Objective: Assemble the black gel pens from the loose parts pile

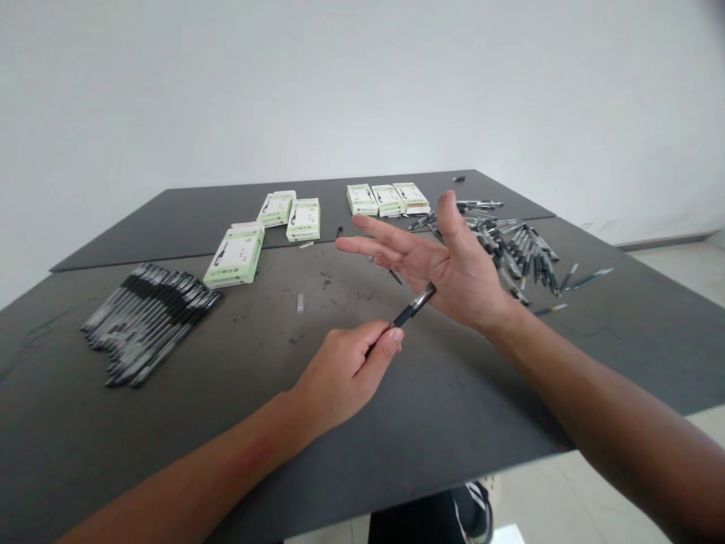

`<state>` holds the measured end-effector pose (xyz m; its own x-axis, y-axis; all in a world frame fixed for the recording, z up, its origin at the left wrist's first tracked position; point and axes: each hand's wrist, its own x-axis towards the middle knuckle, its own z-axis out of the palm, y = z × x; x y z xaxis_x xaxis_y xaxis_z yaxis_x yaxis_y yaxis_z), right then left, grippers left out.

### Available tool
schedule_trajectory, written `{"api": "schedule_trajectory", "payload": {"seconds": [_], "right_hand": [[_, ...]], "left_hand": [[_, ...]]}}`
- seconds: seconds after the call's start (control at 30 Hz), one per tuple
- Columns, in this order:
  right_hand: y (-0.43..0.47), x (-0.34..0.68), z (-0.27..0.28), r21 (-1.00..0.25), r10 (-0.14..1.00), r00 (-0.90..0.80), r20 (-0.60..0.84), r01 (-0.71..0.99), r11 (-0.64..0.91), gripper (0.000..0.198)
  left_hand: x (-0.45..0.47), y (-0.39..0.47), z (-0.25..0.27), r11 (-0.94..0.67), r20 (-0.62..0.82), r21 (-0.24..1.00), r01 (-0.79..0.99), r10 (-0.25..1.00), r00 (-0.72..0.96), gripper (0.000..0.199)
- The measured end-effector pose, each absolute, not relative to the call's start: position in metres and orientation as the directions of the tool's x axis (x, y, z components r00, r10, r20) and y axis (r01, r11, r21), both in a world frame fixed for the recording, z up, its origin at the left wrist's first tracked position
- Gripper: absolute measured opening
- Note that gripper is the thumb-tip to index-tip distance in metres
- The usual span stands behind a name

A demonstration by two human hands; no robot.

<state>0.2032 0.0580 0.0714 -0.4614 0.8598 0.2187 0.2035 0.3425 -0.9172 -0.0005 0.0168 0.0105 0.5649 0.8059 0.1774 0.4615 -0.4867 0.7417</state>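
A black pen (412,308) is gripped in my left hand (345,370), its upper end tilted up and to the right. My right hand (442,264) is spread with the palm showing, and the pen's tip end touches or nearly touches that palm; which one I cannot tell. Behind my right hand lies a loose heap of pens (524,253), partly hidden by it. Off to the left, many pens lie side by side in a neat slanted row (152,317).
Three green-and-white boxes stand at left, the nearest box (236,255) beside the row. Three more boxes (388,199) stand at the back. A small clear piece (300,304) and a dark cap-like piece (340,231) lie on the dark table (254,461). A pale wall (317,83) rises behind.
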Motion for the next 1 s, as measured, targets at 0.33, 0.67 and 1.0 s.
{"api": "schedule_trajectory", "payload": {"seconds": [0.33, 0.67, 1.0], "right_hand": [[0.058, 0.199, 0.066, -0.945, 0.845, -0.501, 0.190, 0.141, 0.296, 0.084], [0.056, 0.195, 0.067, -0.951, 0.846, -0.499, 0.186, 0.124, 0.282, 0.078], [0.068, 0.211, 0.065, -0.943, 0.971, -0.170, 0.169, -0.313, 0.109, 0.083]], "left_hand": [[-0.001, 0.016, 0.007, -0.494, 0.158, 0.714, 0.496, 0.804, 0.574, 0.039], [-0.002, 0.016, 0.005, -0.506, 0.163, 0.704, 0.497, 0.797, 0.582, 0.038], [0.000, 0.013, 0.015, -0.472, 0.192, 0.746, 0.469, 0.828, 0.527, 0.042]]}}
